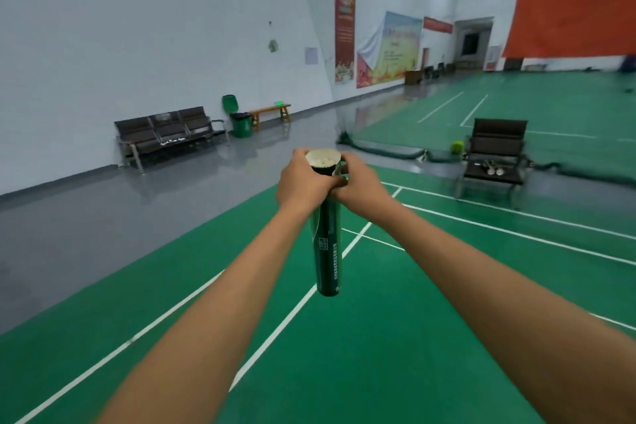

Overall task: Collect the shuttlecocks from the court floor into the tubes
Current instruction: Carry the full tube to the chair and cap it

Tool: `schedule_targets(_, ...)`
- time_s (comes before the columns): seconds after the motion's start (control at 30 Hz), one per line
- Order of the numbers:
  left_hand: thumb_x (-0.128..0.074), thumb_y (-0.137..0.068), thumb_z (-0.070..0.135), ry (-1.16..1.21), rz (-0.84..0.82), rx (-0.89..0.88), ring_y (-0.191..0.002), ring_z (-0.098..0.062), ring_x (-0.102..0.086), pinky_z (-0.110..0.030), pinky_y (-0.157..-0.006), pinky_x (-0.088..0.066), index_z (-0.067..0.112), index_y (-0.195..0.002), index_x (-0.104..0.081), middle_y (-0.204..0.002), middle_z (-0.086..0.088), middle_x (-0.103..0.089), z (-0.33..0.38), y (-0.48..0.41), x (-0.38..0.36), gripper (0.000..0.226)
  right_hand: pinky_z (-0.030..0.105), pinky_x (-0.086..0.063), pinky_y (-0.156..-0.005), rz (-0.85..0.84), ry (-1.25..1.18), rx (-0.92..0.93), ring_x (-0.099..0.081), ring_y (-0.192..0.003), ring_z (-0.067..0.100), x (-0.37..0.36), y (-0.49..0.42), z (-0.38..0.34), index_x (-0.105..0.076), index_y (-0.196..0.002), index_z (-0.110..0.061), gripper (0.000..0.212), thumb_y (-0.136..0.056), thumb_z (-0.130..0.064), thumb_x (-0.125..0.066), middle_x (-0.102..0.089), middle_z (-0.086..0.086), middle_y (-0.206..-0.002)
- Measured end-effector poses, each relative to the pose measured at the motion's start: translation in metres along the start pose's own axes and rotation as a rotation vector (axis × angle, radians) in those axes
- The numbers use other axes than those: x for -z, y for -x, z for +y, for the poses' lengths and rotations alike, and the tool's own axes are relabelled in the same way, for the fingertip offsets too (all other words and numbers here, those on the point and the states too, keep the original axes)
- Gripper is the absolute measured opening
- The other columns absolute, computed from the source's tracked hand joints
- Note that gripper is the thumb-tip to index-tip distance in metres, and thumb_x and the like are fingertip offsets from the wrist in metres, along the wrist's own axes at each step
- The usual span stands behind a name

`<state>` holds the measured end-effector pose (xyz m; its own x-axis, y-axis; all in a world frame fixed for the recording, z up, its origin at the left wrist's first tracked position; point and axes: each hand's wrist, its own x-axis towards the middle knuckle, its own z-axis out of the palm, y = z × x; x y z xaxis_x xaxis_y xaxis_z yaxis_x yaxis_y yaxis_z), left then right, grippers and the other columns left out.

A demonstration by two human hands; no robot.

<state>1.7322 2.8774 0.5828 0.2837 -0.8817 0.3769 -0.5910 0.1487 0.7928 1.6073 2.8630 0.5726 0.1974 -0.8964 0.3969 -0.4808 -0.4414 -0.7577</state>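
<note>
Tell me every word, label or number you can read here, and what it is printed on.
No text here is legible.
On the green tube, gripped by the left hand and right hand: a white label and a column of print, too small to read.
On the tall red banner: blurred.
On the colourful poster beside it: blurred.
On the red strip sign further along: blurred.
On the small paper notice: blurred.

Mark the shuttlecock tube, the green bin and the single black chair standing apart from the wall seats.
shuttlecock tube (328,251): head view, on the dark green body, midway down.
green bin (241,127): head view, on its front wall.
black chair (500,132): head view, on its backrest.
</note>
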Motion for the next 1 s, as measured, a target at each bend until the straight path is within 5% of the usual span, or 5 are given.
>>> schedule_targets(0.17, -0.087, -0.066, 0.041, 0.028, -0.135, -0.072, -0.099, -0.027, -0.066, -0.041, -0.086, -0.057, 0.024, -0.114, -0.055, -0.105, 0.000, -0.067, 0.024, -0.082, -0.113, 0.060, 0.045, -0.053, -0.096, 0.135, 0.107, -0.085, -0.065, -0.110, 0.030, 0.054, -0.073, 0.084, -0.053, -0.131, -0.010, 0.060, -0.076, -0.010, -0.077, -0.069, 0.012, -0.120)
schedule_targets(0.33, -0.086, -0.070, 0.038, 0.028, -0.309, -0.213, -0.098, -0.025, -0.065, -0.040, -0.084, -0.056, 0.020, -0.118, -0.055, -0.109, -0.003, -0.069, 0.054, -0.178, -0.231, 0.060, 0.031, -0.048, -0.089, 0.280, 0.167, -0.194, -0.063, -0.110, 0.027, 0.119, -0.156, 0.168, -0.051, -0.135, -0.009, 0.061, -0.079, -0.006, -0.075, -0.068, 0.012, -0.122)
schedule_targets(0.63, -0.085, -0.075, 0.031, 0.001, -0.504, -0.328, -0.108, -0.029, -0.064, -0.042, -0.089, -0.056, 0.017, -0.125, -0.053, -0.119, -0.007, -0.068, 0.105, -0.306, -0.439, 0.061, 0.046, -0.055, -0.089, 0.408, 0.207, -0.365, -0.063, -0.103, 0.029, 0.217, -0.282, 0.330, -0.048, -0.129, -0.015, 0.059, -0.074, -0.020, -0.069, -0.067, 0.009, -0.114)
schedule_targets(0.8, -0.085, -0.076, 0.034, 0.010, -0.554, -0.334, -0.105, -0.028, -0.064, -0.042, -0.089, -0.056, 0.017, -0.124, -0.053, -0.118, -0.007, -0.068, 0.127, -0.376, -0.561, 0.061, 0.037, -0.053, -0.086, 0.430, 0.195, -0.395, -0.062, -0.102, 0.027, 0.280, -0.356, 0.432, -0.049, -0.132, -0.013, 0.057, -0.080, -0.012, -0.073, -0.067, 0.009, -0.115)
schedule_targets(1.0, -0.086, -0.075, 0.034, 0.028, -0.540, -0.362, -0.104, -0.026, -0.064, -0.040, -0.086, -0.056, 0.016, -0.125, -0.054, -0.117, -0.006, -0.068, 0.169, -0.460, -0.699, 0.062, 0.045, -0.054, -0.093, 0.413, 0.224, -0.366, -0.062, -0.106, 0.028, 0.367, -0.454, 0.550, -0.047, -0.133, -0.013, 0.063, -0.077, -0.015, -0.077, -0.067, 0.009, -0.117)
